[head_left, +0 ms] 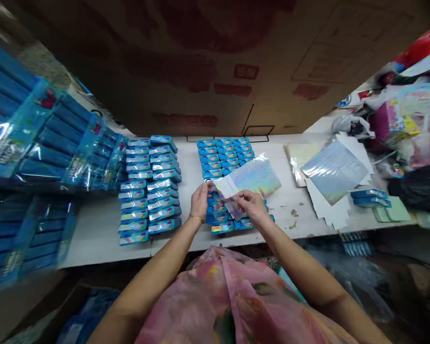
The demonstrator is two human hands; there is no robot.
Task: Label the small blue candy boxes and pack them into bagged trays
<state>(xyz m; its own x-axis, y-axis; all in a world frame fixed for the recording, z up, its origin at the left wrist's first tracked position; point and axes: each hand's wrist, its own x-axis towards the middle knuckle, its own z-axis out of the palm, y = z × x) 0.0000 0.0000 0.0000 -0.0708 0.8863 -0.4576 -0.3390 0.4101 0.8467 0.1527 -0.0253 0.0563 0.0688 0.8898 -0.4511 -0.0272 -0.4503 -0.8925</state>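
Note:
My left hand [199, 201] pinches the left edge of a shiny holographic sticker sheet [252, 179]. On the sheet's lower edge my right hand [250, 204] is closed, fingers pinched on it. The sheet hovers over rows of small blue boxes [224, 155] laid flat on the white table [96, 224]. A gold bangle sits on my left wrist. Part of the box rows is hidden under the sheet and my hands.
Two columns of blue boxes [148, 188] lie to the left. Wrapped blue packs [53, 138] are piled far left. More holographic sheets and white backing papers [335, 174] lie to the right, beside bags and clutter [408, 129]. A cardboard wall [215, 62] stands behind.

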